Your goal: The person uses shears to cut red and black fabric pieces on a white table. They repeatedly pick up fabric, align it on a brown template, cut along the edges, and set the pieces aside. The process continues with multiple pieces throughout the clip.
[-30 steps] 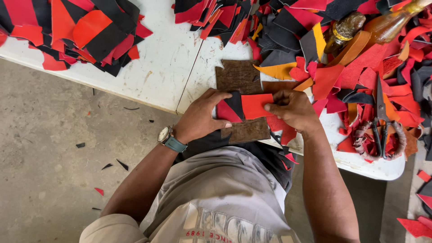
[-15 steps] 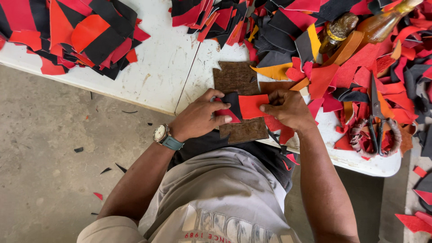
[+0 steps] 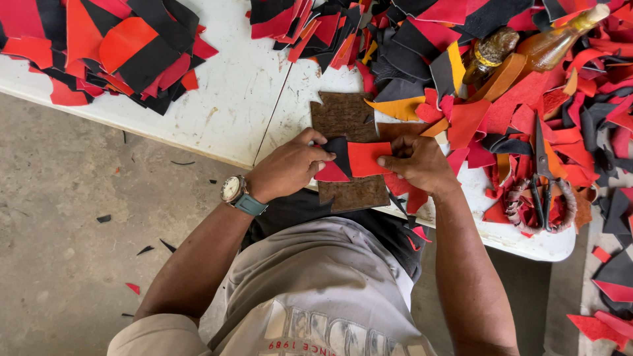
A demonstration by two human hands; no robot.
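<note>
Where both hands pinch, the red-black piece [image 3: 353, 160] lies between.

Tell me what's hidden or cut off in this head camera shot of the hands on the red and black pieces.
Head view only:
- Left hand fingertips: tucked under the black piece.
- Brown board: its middle is covered by the red piece and the right hand.
- Scissors: handles partly buried in scraps.
- Amber bottle: cap cut by the top edge.

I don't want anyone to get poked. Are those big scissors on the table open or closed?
Closed. The scissors lie flat on the red scraps, blades together in one thin point, away from both hands.
</note>
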